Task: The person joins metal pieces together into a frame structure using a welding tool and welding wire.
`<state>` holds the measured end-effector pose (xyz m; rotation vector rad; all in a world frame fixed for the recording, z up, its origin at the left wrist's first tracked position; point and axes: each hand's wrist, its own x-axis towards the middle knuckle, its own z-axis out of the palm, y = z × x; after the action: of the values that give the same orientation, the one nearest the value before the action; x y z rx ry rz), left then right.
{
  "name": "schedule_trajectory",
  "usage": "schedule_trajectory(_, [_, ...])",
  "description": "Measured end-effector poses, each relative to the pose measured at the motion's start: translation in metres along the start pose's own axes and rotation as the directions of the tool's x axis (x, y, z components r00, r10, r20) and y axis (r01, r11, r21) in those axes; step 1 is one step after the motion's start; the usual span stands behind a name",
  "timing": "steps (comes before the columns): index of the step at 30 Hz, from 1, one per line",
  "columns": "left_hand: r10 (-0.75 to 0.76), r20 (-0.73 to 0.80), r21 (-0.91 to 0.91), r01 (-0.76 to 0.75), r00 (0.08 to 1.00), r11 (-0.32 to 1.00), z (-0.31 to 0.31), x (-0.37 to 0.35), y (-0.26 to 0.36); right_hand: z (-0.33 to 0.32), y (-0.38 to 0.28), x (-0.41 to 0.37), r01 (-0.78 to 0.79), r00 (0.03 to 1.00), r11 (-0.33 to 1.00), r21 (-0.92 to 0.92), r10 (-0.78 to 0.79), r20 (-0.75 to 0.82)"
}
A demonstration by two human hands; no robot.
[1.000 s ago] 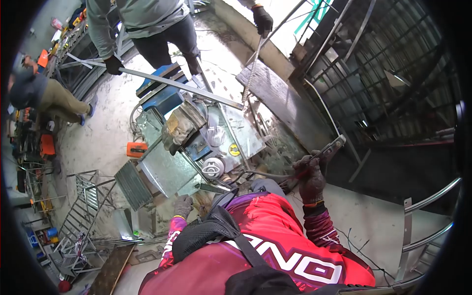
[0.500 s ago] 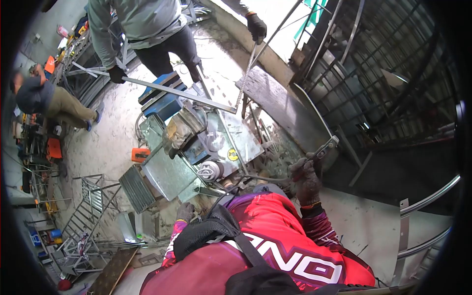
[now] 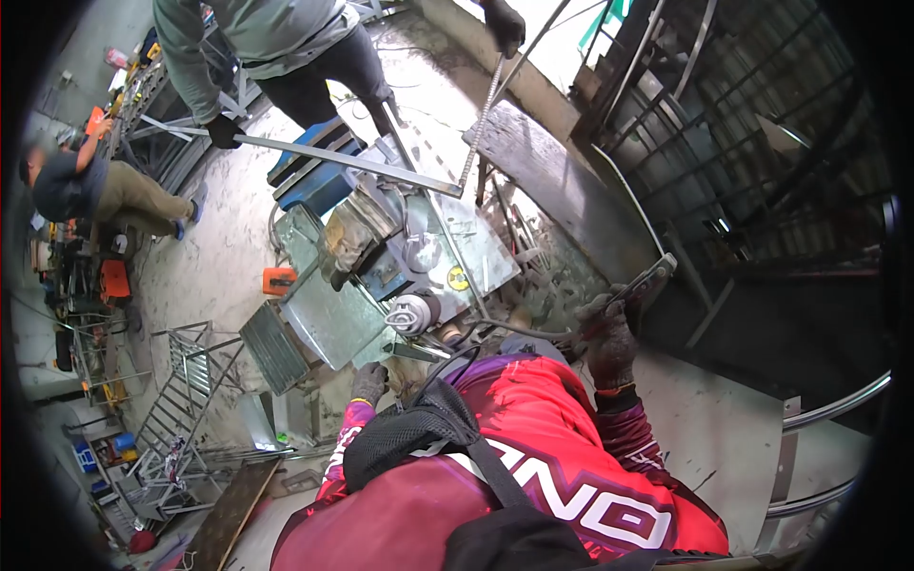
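Near the metal worktop [image 3: 484, 249], amid scuffed floor [image 3: 224, 243], your right hand [image 3: 609, 343] clamped a handle-like holder [image 3: 653, 277]; your left hand's [image 3: 368, 383] finger state I couldn't tell.

A red jersey [image 3: 524, 404], deepening to maroon, carries large, dark-outlined white lettering [image 3: 624, 521]. Purple sleeves [image 3: 628, 430] with white markings meet grey, yellow-edged gloves [image 3: 370, 383]. A black mesh pad [image 3: 405, 447] and strap [image 3: 497, 473] lie across the front.

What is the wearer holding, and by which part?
Right hand: a clamp-like tool, held by its rear end, near the cable. Left hand: no held thing visible.
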<state>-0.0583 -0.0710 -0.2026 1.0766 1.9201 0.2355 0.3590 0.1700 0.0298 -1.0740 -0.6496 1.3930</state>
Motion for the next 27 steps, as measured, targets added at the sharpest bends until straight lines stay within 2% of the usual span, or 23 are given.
schedule_trajectory(3, [0.061, -0.01, -0.014, -0.062, 0.998, 0.998, 0.001, 0.002, -0.003, 0.002, -0.001, 0.002, 0.006, 1.0, 1.0, 0.004, -0.006, 0.006])
schedule_trajectory(6, [0.004, -0.003, -0.091, -0.004, 1.0, 0.996, 0.002, 0.004, -0.006, 0.004, -0.003, 0.003, 0.028, 0.999, 0.999, -0.03, -0.028, 0.016])
schedule_trajectory(9, [0.055, -0.074, -0.047, -0.058, 0.996, 0.997, 0.002, 0.004, -0.004, 0.006, -0.003, 0.005, 0.006, 1.0, 1.0, -0.018, -0.006, 0.011])
schedule_trajectory(15, [0.03, 0.001, 0.064, -0.03, 1.0, 0.997, -0.005, 0.003, 0.003, 0.009, -0.004, 0.007, -0.007, 1.0, 1.0, -0.019, 0.007, -0.019])
schedule_trajectory(18, [0.081, -0.019, 0.019, -0.08, 0.997, 0.997, 0.004, 0.009, -0.012, 0.01, -0.005, 0.007, -0.007, 1.0, 0.999, -0.032, 0.007, -0.015])
schedule_trajectory(21, [0.165, -0.011, 0.075, -0.164, 0.986, 0.984, 0.002, 0.01, -0.011, 0.007, -0.003, 0.007, -0.004, 0.999, 0.999, -0.046, 0.002, -0.04])
schedule_trajectory(24, [0.066, 0.006, 0.015, -0.066, 0.998, 0.998, -0.002, 0.009, -0.002, 0.003, -0.001, 0.007, 0.002, 0.998, 0.999, -0.051, -0.005, -0.062])
schedule_trajectory(27, [0.095, 0.006, 0.057, -0.095, 0.995, 0.994, -0.002, 0.011, 0.001, 0.004, -0.001, 0.006, 0.0, 0.998, 1.0, -0.027, -0.002, -0.066])
